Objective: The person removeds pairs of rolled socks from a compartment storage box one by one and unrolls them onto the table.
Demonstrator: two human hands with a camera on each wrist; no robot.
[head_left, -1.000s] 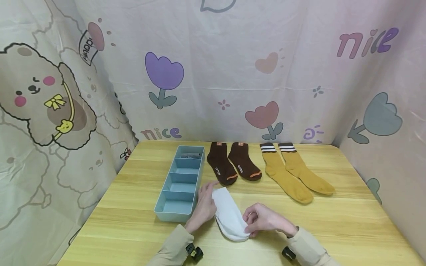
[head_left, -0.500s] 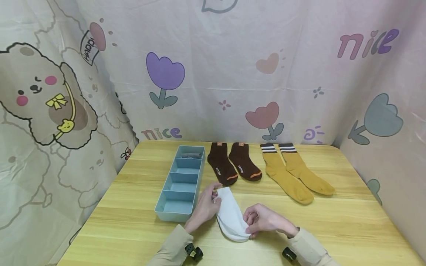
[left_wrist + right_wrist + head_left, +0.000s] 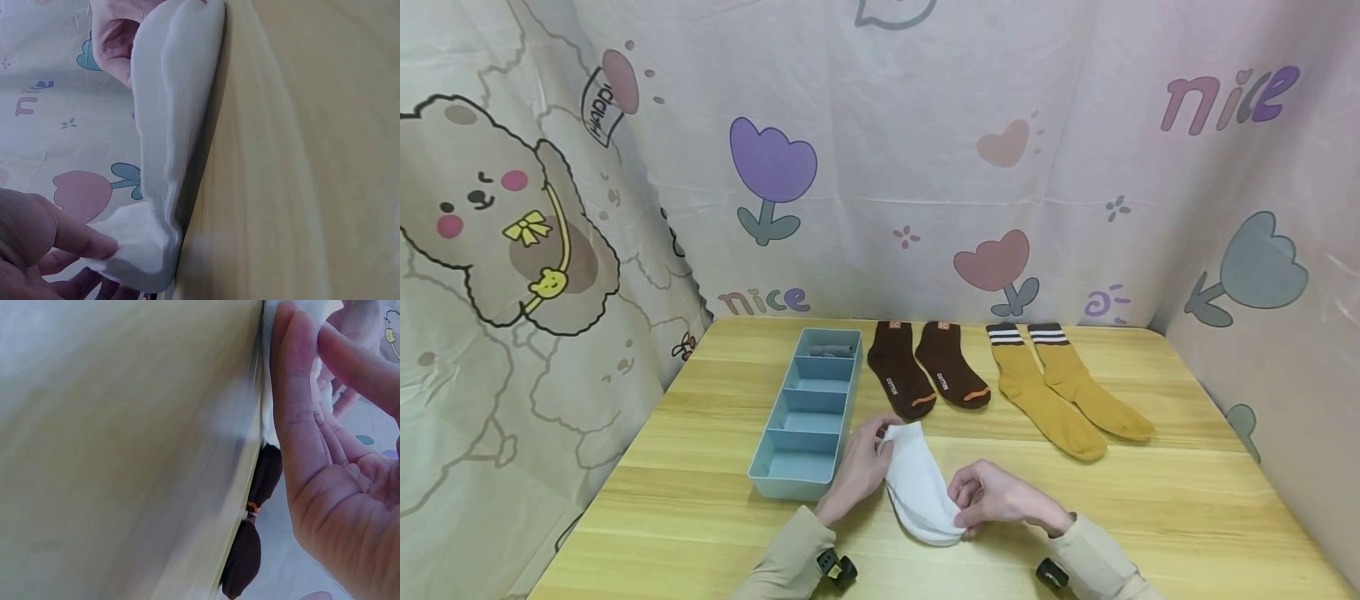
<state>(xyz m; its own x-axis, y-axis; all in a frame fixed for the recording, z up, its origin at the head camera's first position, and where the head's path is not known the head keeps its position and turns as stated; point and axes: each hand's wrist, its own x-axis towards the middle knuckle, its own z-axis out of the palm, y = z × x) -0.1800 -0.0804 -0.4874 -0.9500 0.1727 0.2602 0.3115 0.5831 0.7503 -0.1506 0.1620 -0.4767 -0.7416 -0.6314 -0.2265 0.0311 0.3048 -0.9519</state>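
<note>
A pair of white socks (image 3: 921, 492) lies stacked on the table between the two hands. The left hand (image 3: 861, 467) pinches the straight far end, thumb on top and fingers beyond the edge; in the left wrist view that end of the socks (image 3: 134, 244) is lifted and bent up. At the near rounded end, the right hand (image 3: 992, 496) grips the edge between thumb and fingers. Two layers of fabric show along the side in the left wrist view. The right hand's fingers (image 3: 297, 381) hide most of the fabric in the right wrist view.
A blue box (image 3: 760, 477) with several compartments stands left of the left hand, with a grey rolled item (image 3: 831, 351) in its far compartment. Brown socks (image 3: 901, 375) lie behind the white ones, and yellow socks (image 3: 1048, 408) lie at the back right. A patterned curtain hangs behind.
The left hand has shifted from lying beside the far end of the white socks to pinching it, and that end has moved slightly right. The right hand stays nearly still.
</note>
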